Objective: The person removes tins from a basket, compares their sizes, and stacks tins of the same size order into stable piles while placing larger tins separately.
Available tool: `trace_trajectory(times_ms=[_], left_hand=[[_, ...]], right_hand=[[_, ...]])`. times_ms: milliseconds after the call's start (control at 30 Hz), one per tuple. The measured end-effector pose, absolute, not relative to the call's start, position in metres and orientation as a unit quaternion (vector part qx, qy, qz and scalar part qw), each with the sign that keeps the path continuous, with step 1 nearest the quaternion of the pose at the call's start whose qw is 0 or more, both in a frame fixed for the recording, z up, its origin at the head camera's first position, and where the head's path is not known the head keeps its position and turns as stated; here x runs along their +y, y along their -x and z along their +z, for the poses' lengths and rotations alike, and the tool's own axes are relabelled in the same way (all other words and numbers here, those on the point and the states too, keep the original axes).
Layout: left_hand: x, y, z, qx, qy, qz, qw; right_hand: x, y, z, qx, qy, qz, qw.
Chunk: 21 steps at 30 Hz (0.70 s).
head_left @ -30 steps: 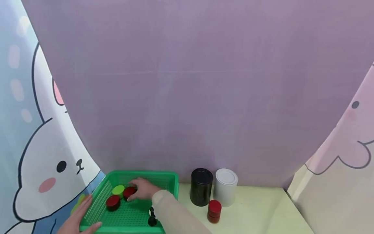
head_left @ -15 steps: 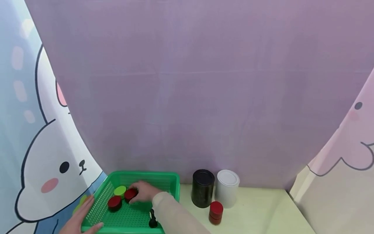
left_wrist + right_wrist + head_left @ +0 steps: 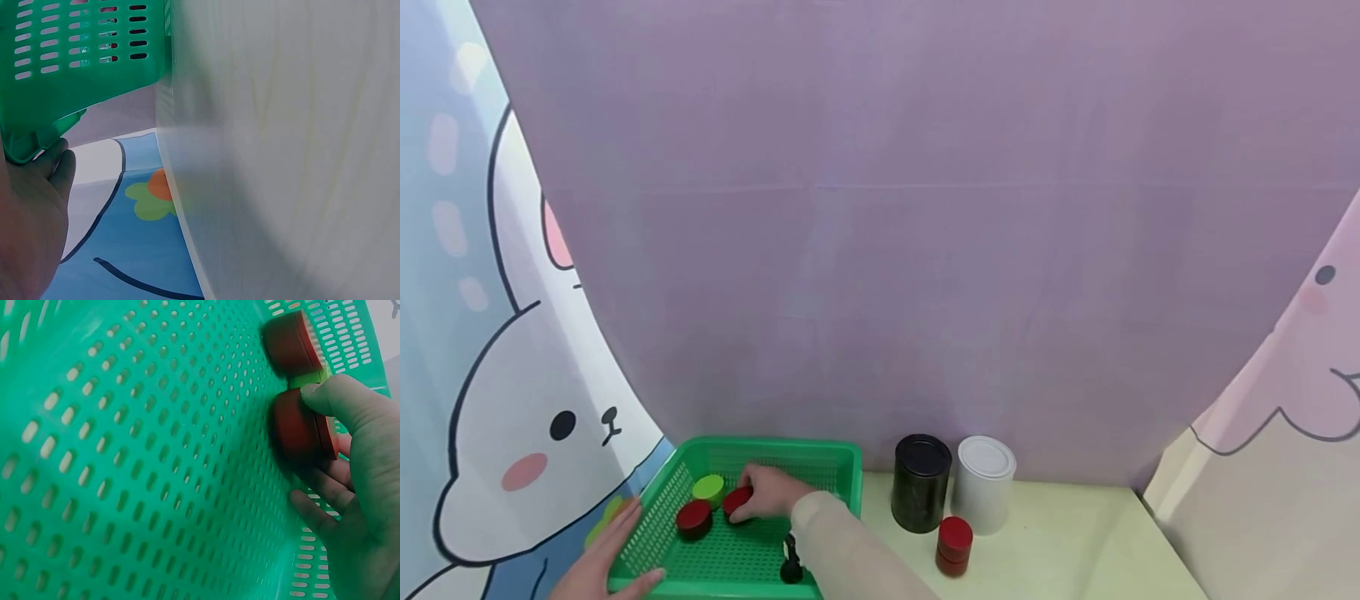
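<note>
In the head view my right hand (image 3: 775, 492) reaches into a green perforated basket (image 3: 850, 483) and grips a dark red round container (image 3: 737, 505). The right wrist view shows the thumb over that container's (image 3: 300, 431) edge, with fingers below and behind it. A second red round container (image 3: 694, 521) and a lime-green round one (image 3: 709, 489) lie beside it in the basket. My left hand (image 3: 598, 558) rests at the basket's front left corner, thumb over the front rim; in the left wrist view its fingers lie straight against the rim's outside.
Right of the basket, a black canister (image 3: 921, 483) and a white canister (image 3: 983, 483) stand on the pale table (image 3: 1060, 533). Two stacked red round containers (image 3: 954, 546) sit in front of them. A purple curtain (image 3: 880, 250) hangs behind.
My right hand has shifted the gripped red container slightly right and nearer, away from the lime-green one. The left hand stays at the basket's corner.
</note>
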State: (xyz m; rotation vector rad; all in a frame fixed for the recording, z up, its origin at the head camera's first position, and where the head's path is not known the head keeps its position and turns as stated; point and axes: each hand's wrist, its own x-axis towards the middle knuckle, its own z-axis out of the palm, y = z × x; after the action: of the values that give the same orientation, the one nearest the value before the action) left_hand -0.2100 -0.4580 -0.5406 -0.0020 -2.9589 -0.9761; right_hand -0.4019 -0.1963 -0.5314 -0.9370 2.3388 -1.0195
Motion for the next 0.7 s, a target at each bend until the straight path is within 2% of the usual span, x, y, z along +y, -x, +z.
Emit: trace_trajectory(times_ms=[333, 700], left_hand=[[-0.457, 0.209, -0.541, -0.949, 0.004, -0.314, 0.021], [-0.460, 0.210, -0.542, -0.945, 0.002, -0.326, 0.007]], right_hand=[[-0.195, 0.401, -0.529, 0.822, 0.347, -0.400, 0.211], [-0.186, 0.397, -0.516, 0.795, 0.356, -0.437, 0.224]])
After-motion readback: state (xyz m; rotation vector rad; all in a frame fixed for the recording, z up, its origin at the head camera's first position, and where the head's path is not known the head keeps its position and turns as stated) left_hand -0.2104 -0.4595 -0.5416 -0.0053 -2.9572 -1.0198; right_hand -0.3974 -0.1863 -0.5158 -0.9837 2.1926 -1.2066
